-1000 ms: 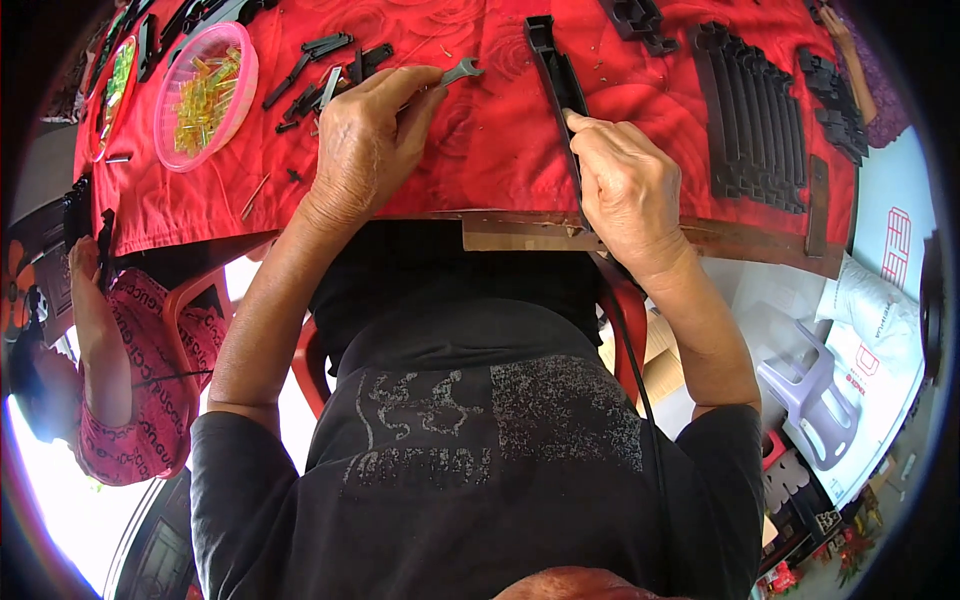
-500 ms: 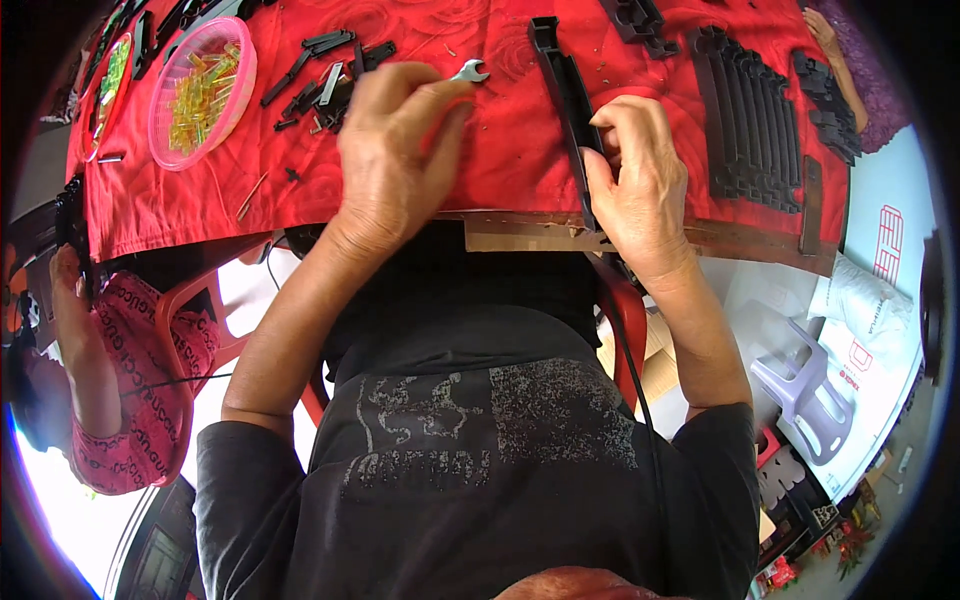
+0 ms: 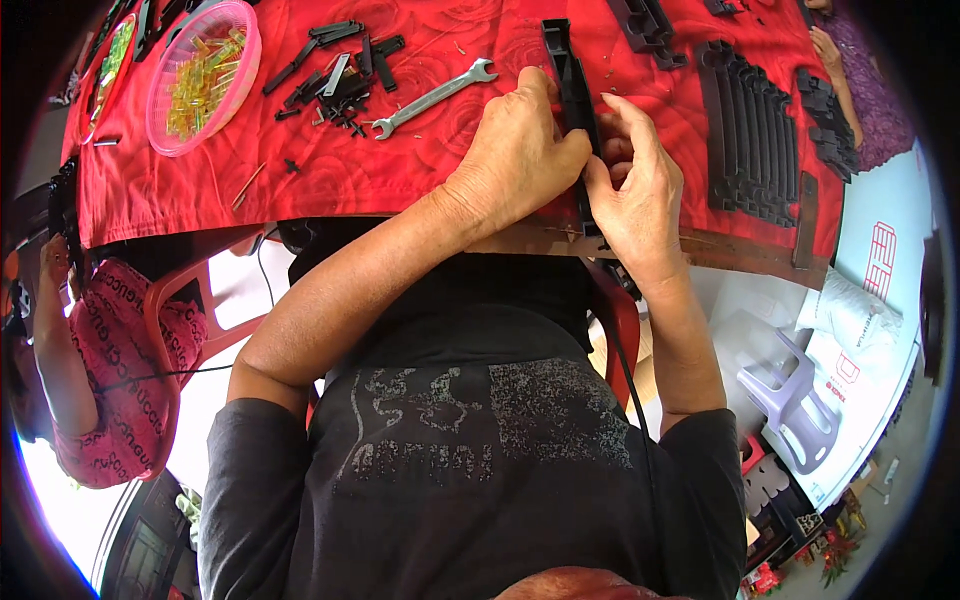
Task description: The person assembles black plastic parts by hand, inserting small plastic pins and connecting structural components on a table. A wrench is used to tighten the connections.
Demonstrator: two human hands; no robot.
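Note:
A long black plastic channel [image 3: 574,90] lies on the red cloth, running away from the table's near edge. My right hand [image 3: 640,185] holds it from the right side, thumb and fingers bent against it. At its left side is my left hand [image 3: 515,150], closed, its thumb reaching over the channel. Whatever sits between the left fingers is hidden. To the left of that hand lies a silver open-ended wrench [image 3: 435,98]. Beyond the wrench is a loose pile of small black plastic parts [image 3: 345,90].
A pink basket [image 3: 152,125] of yellow translucent pieces stands at left. Stacked black channels [image 3: 745,135] lie at right, with more black parts [image 3: 828,120] beside them. Another person's hand [image 3: 828,50] is at the far right edge; a person in pink [image 3: 125,370] sits at left.
My left hand has moved right, from beside the small-parts pile to the channel, uncovering the wrench. My right hand stays on the channel.

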